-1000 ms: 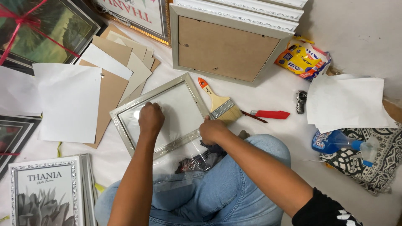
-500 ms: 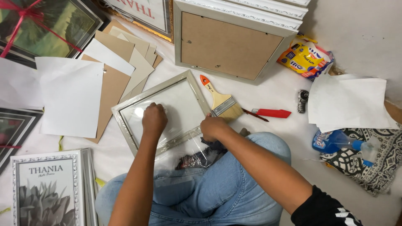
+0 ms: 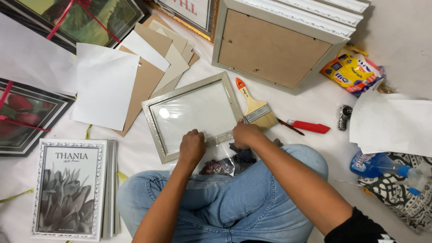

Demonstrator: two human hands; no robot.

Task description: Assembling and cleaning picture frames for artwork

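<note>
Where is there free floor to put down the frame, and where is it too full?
One bare patch lies between the pale frame under both hands and the silver-framed print. Another lies between the red-handled tool and the blue spray bottle. The top left, around the loose boards, is crowded.

The person wears light blue denim jeans (image 3: 234,202), faded and creased over the knees. Both forearms are bare. The left hand (image 3: 192,147) and right hand (image 3: 245,134) carry no rings or gloves. At five o'clock, a black sleeve (image 3: 357,227) with white markings covers the right upper arm.
</note>
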